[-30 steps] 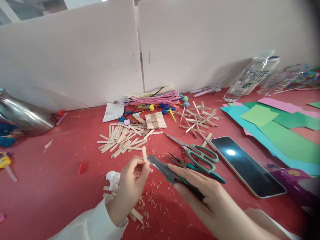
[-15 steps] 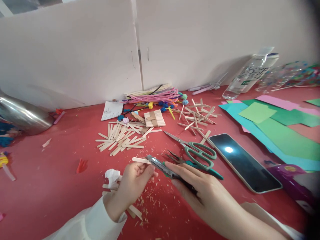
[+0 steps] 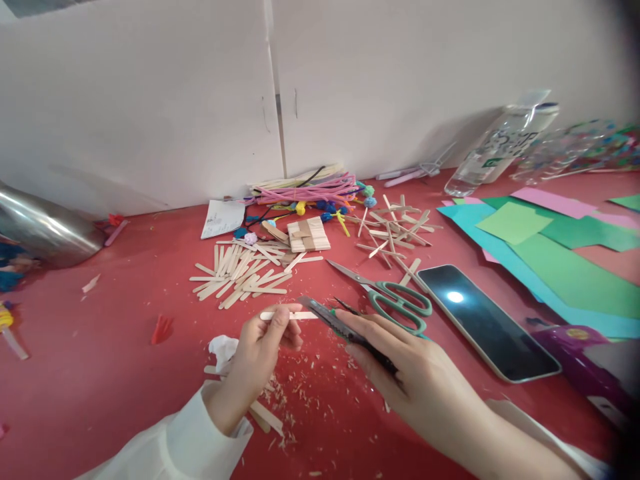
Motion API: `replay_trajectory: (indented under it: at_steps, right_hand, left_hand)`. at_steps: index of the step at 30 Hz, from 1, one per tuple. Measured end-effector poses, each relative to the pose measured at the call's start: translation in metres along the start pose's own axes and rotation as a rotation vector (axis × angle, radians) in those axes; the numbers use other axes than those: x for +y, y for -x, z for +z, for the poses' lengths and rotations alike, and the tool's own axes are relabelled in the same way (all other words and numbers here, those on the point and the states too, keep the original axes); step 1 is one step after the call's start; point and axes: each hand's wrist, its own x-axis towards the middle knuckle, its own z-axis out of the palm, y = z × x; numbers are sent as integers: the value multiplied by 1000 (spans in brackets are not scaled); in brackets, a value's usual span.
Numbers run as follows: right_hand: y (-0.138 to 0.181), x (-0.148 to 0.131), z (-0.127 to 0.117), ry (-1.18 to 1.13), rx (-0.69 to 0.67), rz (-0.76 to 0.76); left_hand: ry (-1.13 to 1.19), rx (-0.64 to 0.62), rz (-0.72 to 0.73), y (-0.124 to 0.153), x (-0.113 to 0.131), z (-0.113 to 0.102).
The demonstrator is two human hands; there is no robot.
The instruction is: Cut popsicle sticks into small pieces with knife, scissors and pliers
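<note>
My left hand (image 3: pixel 260 353) pinches a short wooden craft stick (image 3: pixel 290 315), held level above the red table (image 3: pixel 115 373). My right hand (image 3: pixel 415 387) grips a green and grey utility knife (image 3: pixel 345 330) whose blade tip meets the stick's right end. Wood shavings (image 3: pixel 305 393) lie scattered under both hands. A few cut stick pieces (image 3: pixel 265 417) and a crumpled white scrap (image 3: pixel 223 348) rest beside my left wrist.
A pile of craft sticks (image 3: pixel 240 270), a glued stick panel (image 3: pixel 309 235), pipe cleaners (image 3: pixel 310 193), crossed sticks (image 3: pixel 395 230), green scissors (image 3: pixel 395 297), a phone (image 3: pixel 487 323), coloured paper sheets (image 3: pixel 560 260), a plastic bottle (image 3: pixel 500 150) and a metal vessel (image 3: pixel 45 230) lie before white boards (image 3: pixel 150 100).
My left hand turned the stick from upright to level. The knife blade stayed against the stick's end while both hands shifted slightly.
</note>
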Motion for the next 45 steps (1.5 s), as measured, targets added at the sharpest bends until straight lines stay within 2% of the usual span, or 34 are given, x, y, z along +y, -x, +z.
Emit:
replay_trajectory:
  at_steps: [4,6,8,12,17,20,24,26,28,29,32,35,40,45]
  right_hand:
    - [1,6,9,94,-32,52]
    - [2,7,15,68,-86,86]
    - [1,5,19,43,-108,96]
    - [-2,-3,18,-27,-100,79]
    - [-2,-12,17,-406,-209,157]
    - [-3,-16,19,-623,-240,254]
    - [-8,-13,15,-771,-210,379]
    - [-12,-5,10,-708,-140,404]
    - [-14,5,4,-550,-128,389]
    - [-15,11,1,-431,-152,368]
    - [-17,22,-6,117,-261,288]
    - [-15,22,-6,521,-388,185]
    - [-13,16,4,606,-428,172]
    - [-17,23,5,542,-357,199]
  left_hand:
    - [17,128,36,0,-1,-2]
    - [-9,129,28,1,0,-4]
    - [-62,36,-19,4,2,-4]
    - [-200,-243,-87,12,10,-1]
    - [-307,-450,-77,25,21,7]
    - [-279,-514,-106,28,24,9]
    - [-217,-472,-87,23,17,8]
    - [-168,-484,-96,19,12,6]
    - [-171,-462,-81,14,8,5]
    - [-192,-428,-62,13,7,5]
    - [-262,-305,-17,10,7,3]
    - [-287,-287,5,10,7,3]
    - [-303,-293,31,12,7,4]
    - [-297,-214,71,13,6,5]
